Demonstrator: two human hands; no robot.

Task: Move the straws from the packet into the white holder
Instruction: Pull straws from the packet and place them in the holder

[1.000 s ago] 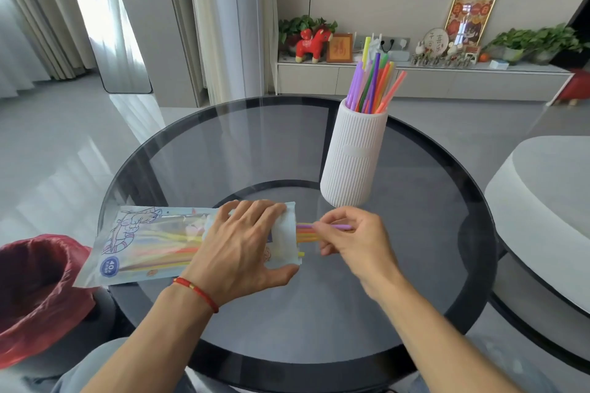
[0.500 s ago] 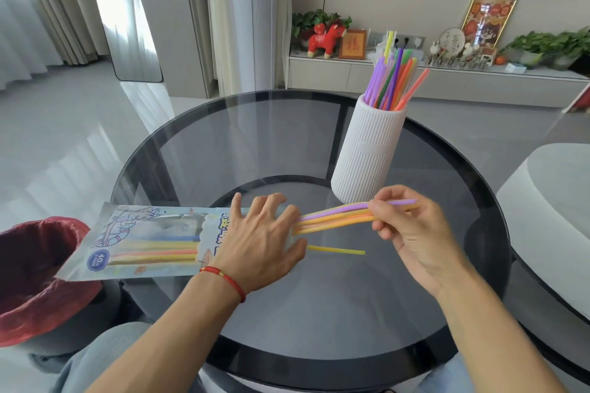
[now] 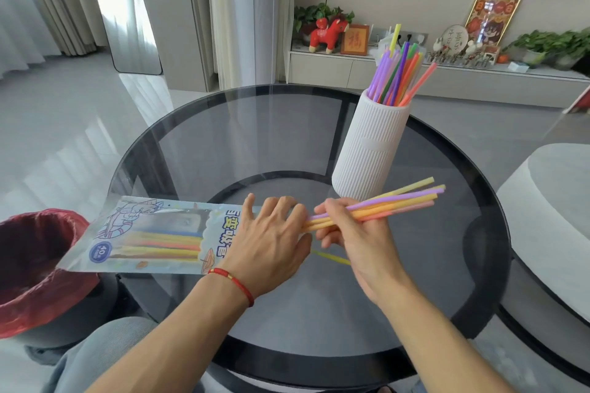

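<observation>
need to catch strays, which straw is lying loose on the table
The single yellow straw on the glass below the right hand; the others are bunched in that hand, packeted or standing in the holder.

The left hand [image 3: 268, 239] lies flat, fingers spread wide. The right hand [image 3: 354, 233] is up, fingers pinched tight around straws [image 3: 399, 201].

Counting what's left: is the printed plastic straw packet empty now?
No, yellow and orange straws lie inside the printed plastic packet.
</observation>
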